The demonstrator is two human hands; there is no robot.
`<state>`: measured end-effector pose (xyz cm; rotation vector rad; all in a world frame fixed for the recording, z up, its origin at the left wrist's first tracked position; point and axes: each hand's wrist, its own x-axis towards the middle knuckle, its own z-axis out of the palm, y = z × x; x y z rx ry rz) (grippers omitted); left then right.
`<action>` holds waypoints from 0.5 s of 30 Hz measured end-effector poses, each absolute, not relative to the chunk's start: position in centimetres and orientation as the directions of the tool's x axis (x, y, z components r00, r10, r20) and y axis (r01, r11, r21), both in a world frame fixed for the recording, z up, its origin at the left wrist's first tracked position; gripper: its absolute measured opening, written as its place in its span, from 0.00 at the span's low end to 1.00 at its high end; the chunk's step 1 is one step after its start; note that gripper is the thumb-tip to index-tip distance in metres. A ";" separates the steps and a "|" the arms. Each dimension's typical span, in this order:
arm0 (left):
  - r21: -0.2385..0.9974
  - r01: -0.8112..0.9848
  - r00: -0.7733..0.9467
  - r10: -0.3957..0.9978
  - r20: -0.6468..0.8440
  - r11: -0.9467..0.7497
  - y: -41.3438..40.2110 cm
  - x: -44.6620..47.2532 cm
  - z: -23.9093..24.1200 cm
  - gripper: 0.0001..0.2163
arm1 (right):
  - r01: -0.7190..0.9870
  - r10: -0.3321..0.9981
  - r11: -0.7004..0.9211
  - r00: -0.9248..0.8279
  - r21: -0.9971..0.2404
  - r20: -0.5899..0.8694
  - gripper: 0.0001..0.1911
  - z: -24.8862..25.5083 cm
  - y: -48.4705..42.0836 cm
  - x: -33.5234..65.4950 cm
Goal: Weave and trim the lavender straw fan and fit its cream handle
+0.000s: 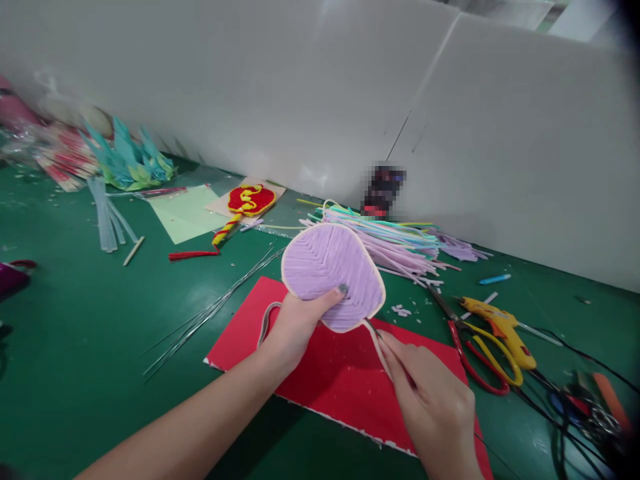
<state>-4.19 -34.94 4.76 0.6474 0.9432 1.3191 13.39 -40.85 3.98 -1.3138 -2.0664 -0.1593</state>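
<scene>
Right hand nearest, fingertips pinched narrow on a cream strand at the panel's lower right edge; something thin and dark at the pinch, can't tell what. Left hand holds the lilac panel, thumb flat on its face, other fingers hidden. Panel is up over the far edge of a red board.

Progress, judging by this side: lilac rows cover the visible face, no gaps seen, and cream edging lines the rim that shows. Strand end at the lower right looks unfinished, no wrapped handle visible there. Back side hidden, can't judge.

Surface: green desk. Right of the board, red-and-yellow scissors and a yellow glue gun close together; left, a spray of thin wires. Beyond the panel, a pile of pastel stems; to its left, a red-and-yellow fan piece with a red tassel. Farther left, teal paper-like shapes. Plain grey-white partition closes the back.
</scene>
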 end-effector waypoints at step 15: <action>0.925 -0.361 0.029 0.993 -0.117 0.119 -34.4 -5.3 5.0 0.28 | 0.788 0.779 0.517 -0.271 -0.335 0.565 0.12 3.4 -40.1 14.0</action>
